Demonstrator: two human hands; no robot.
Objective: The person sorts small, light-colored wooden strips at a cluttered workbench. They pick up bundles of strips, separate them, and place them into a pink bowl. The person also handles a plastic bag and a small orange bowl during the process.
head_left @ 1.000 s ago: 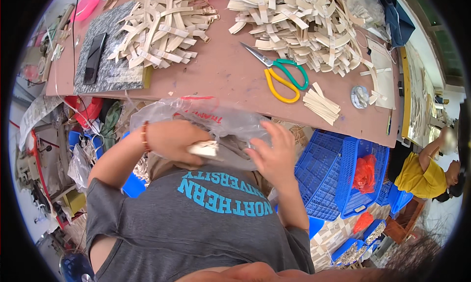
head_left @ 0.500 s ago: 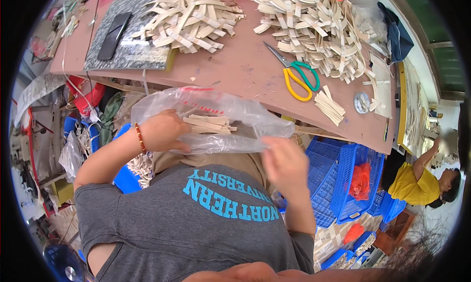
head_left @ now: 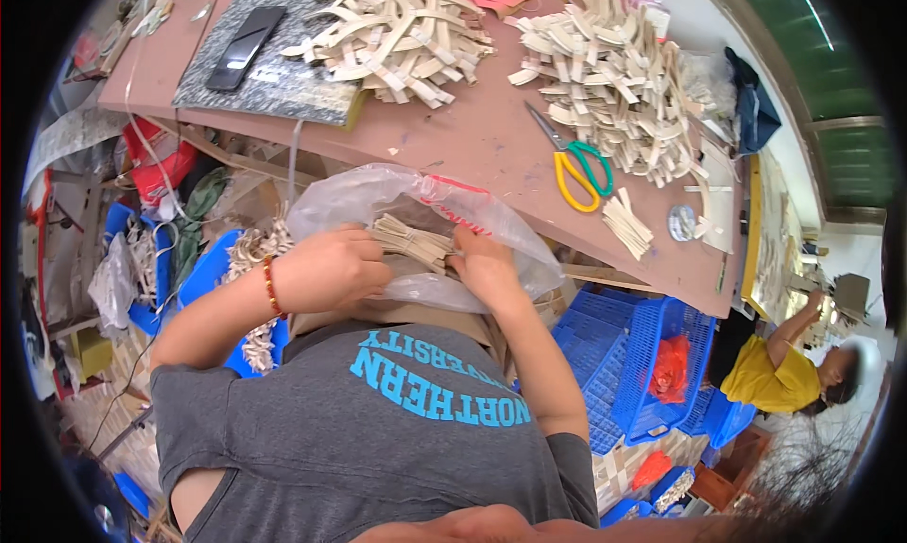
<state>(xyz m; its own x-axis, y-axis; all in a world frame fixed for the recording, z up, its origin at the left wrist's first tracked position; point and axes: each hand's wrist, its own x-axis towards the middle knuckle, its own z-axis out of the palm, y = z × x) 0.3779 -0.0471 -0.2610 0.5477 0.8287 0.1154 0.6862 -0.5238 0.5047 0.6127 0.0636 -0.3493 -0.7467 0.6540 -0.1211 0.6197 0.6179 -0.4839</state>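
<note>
A bundle of narrow cream strips (head_left: pixel 414 244), bound around its middle, lies slanted in the mouth of a clear plastic bag (head_left: pixel 331 191) with red marking, spread over my lap. My left hand (head_left: pixel 342 267) is closed at the bundle's left end, against the bag; what its fingers hold is hidden. My right hand (head_left: pixel 484 264) reaches into the bag from the other side. Its thumb and fingers close on the bundle's right end. Past the bag, scissors (head_left: pixel 572 165) with one yellow and one green handle rest on the brown table (head_left: pixel 453 132).
Two heaps of cream strips (head_left: pixel 605 80) cover the far table. A black phone (head_left: pixel 248 49) lies on a grey speckled board (head_left: pixel 312 94). Loose strips (head_left: pixel 626 224) and a clear roll (head_left: pixel 681 224) sit at right. Blue crates (head_left: pixel 661 373) stand below; a person in yellow (head_left: pixel 775 373) is beyond.
My right hand has left the bag's right side and come in to the bundle's right end. The bundle now slants down to the right. My left hand has curled more. The view has shifted slightly.
</note>
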